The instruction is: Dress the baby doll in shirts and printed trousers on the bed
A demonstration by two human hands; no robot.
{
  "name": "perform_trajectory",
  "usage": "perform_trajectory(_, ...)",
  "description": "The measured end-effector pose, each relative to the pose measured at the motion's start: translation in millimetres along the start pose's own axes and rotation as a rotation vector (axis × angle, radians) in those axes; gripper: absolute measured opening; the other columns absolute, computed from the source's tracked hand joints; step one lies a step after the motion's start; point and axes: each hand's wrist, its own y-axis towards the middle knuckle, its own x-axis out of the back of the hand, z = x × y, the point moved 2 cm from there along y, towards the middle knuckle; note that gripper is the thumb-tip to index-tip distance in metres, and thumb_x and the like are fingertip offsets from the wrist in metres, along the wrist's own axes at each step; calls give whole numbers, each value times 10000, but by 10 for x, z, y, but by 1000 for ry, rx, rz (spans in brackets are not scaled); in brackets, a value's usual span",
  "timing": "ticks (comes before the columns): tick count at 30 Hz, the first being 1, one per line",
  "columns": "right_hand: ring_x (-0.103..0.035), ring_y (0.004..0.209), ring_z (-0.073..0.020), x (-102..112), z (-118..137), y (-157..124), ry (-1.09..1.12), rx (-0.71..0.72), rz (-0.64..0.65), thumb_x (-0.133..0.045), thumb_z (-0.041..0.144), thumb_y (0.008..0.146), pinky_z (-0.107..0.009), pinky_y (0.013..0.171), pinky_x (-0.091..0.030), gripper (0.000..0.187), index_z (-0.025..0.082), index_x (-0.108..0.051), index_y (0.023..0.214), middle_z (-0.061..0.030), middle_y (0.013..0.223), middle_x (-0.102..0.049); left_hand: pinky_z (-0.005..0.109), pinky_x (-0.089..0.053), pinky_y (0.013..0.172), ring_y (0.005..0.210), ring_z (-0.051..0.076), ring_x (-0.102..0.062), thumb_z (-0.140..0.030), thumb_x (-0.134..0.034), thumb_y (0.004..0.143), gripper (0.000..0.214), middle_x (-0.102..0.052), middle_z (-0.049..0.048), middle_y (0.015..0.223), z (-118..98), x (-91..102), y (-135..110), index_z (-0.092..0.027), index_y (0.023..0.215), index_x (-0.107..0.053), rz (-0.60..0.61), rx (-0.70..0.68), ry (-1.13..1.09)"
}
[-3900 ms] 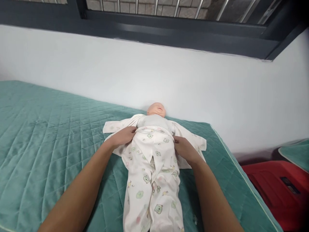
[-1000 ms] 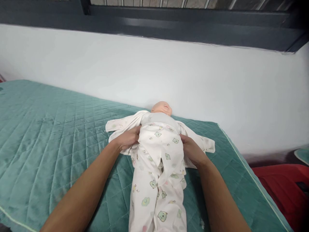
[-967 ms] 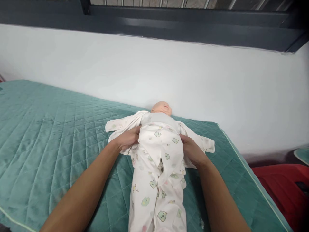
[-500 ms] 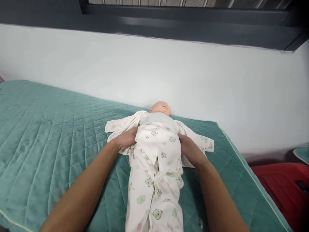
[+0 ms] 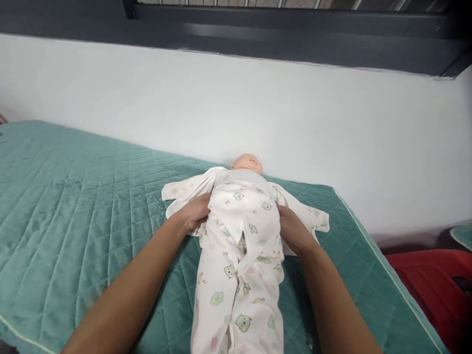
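Note:
A baby doll [image 5: 247, 162] lies on its back with its head against the wall. White baby trousers [image 5: 243, 228] printed with green bears cover it from the chest down, and the legs stretch toward me. At the left side of the waist, my left hand [image 5: 197, 210] is closed on the trousers' edge, its fingertips tucked out of sight. Opposite it, my right hand [image 5: 293, 227] grips the other side, with most fingers hidden behind the cloth. A pale printed baby top [image 5: 191, 186] has its sleeves spread out to both sides under the doll.
Beneath everything lies a green quilted cover [image 5: 92, 211] on a bed or table. A white wall [image 5: 221, 108] rises directly behind the doll's head, below a dark window frame [image 5: 258, 37]. Past the right edge stands a red object [image 5: 431, 285], perhaps a chair.
Both hands stay at the sides of the waist with hardly any movement. The doll and trousers appear slightly farther right in view.

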Motion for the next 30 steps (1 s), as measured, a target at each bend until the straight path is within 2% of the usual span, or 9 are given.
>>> perform_trajectory(4,-659,883,-268,1,21,3,0,37,-27,-632,307,724,-373,786,-522,303,187,-755,974,-58,893,-760,366,-541,769,906,276,-675,-271,-782,619,327,-749,81,850,73,-1,54,-148,913,-706,59,62,-139)
perform_trajectory(10,-645,843,-260,20,-27,15,-36,43,-96,-665,322,696,-372,799,-502,302,163,-755,937,-48,843,-753,368,-539,821,947,279,-682,-207,-797,604,326,-759,85,909,66,-7,55,-157,914,-710,-13,43,-146)
perform_trajectory(18,-622,770,-253,73,-86,53,-268,81,-193,-662,349,678,-333,698,-474,266,154,-753,834,-31,799,-744,392,-546,796,879,288,-695,-254,-770,633,311,-752,108,796,-9,-90,31,-125,911,-715,-39,43,-151)
perform_trajectory(23,-621,800,-266,60,-49,61,-376,134,-175,-628,317,685,-342,731,-475,221,175,-740,813,-25,829,-747,407,-523,826,914,310,-672,-287,-746,658,308,-753,99,805,19,-64,26,-138,925,-721,-55,-88,35)
perform_trajectory(30,-626,893,-290,72,-75,72,-414,151,-119,-566,259,711,-337,746,-482,216,192,-729,835,-34,924,-753,394,-454,954,1053,338,-609,-260,-669,691,258,-742,84,949,70,85,101,-158,923,-713,-42,-406,463)
